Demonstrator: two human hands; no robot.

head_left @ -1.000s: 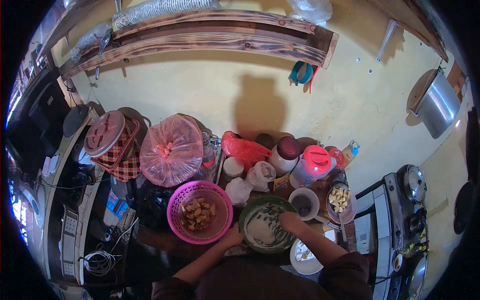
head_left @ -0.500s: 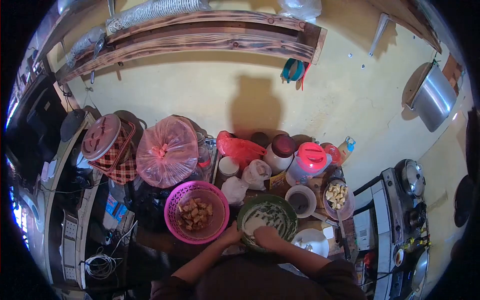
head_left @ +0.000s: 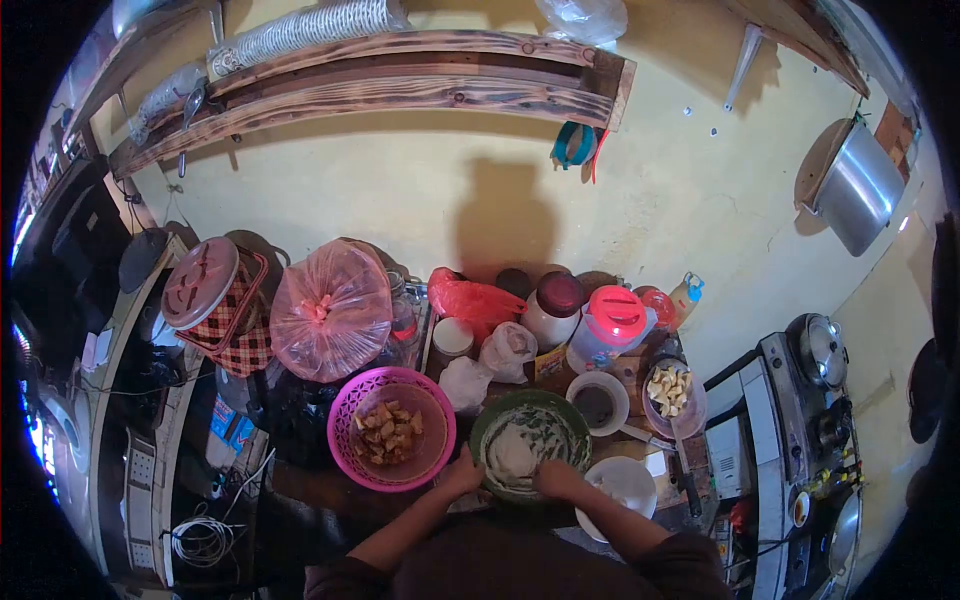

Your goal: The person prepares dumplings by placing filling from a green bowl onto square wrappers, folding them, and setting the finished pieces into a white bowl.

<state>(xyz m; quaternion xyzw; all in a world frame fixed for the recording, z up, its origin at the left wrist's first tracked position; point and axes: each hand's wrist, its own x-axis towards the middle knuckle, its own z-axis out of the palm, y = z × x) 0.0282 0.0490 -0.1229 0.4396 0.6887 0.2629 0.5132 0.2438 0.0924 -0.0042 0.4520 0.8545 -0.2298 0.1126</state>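
Observation:
A dark green bowl (head_left: pixel 577 425) sits in front of me, its inner wall smeared with white flour or batter. Inside it lies a pale lump of dough (head_left: pixel 512 452). My left hand (head_left: pixel 464 473) is closed at the bowl's left front rim, gripping it. At the right front of the bowl my right hand (head_left: pixel 558 480) is curled into a fist by the dough's edge; what its fingers hold, if anything, is hidden. Left of the bowl stands a pink basket (head_left: pixel 338 440) with a bowl of brown chunks (head_left: pixel 388 432). A white bowl (head_left: pixel 640 485) is partly under my right forearm.
Behind the green bowl are a pot with dark contents (head_left: pixel 594 404), plastic bags (head_left: pixel 466 385), a jar (head_left: pixel 552 315) and a pink-lidded jug (head_left: pixel 612 325). A knife (head_left: pixel 686 480) lies beside a bowl of pale pieces (head_left: pixel 670 390). A stove (head_left: pixel 785 400) stands at right.
My right hand has drawn back from the middle of the dough to the bowl's right front side, uncovering the dough. My left hand stays at the rim. The view has shifted slightly.

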